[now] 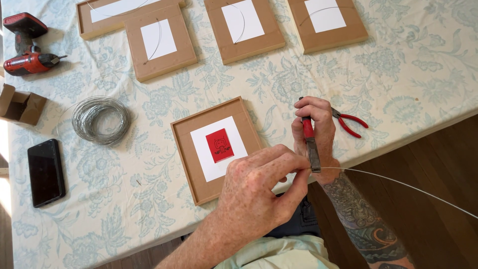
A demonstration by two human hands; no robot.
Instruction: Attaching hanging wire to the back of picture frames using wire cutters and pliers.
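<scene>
On the table (pixel 408 74) with its blue floral cloth: five wooden frames face down, four up top and one (pixel 215 148) near me with a red square. Right hand (pixel 314 130) grips red-handled pliers (pixel 310 144); left hand (pixel 259 187) pinches thin silvery wire (pixel 398 183) off the edge, over dark wood floor.

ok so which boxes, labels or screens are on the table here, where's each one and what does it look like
Cardboard box: far left edge of the table, small, brown, flaps open.
Phone: left side, below the wire coil, flat black rectangle, screen dark.
Red label: on the white backing of the nearest frame, small red rectangle with dark print.
The left hand and right hand touch none of these.
</scene>
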